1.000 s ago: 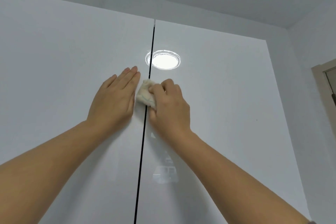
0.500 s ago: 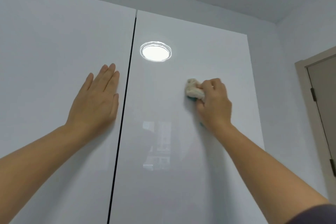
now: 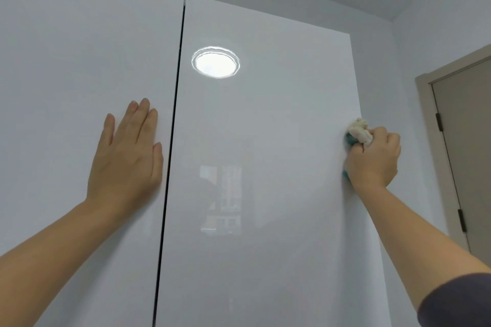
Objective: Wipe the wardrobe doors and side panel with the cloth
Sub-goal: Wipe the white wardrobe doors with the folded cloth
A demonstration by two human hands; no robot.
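Against the right door [image 3: 265, 127], right hand [image 3: 373, 159] clutches cloth [image 3: 358, 131]; left hand [image 3: 127, 156] flat.

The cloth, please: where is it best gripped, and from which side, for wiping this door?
Grip the back of the cloth, from the room side, as the right hand does: it is a wad pressed to the outer edge of the right door, so its door-facing side must be free.

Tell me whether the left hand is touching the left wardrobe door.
Touching. The head view shows the left hand flat on the left door, palm and straight fingers pressed against its glossy surface.
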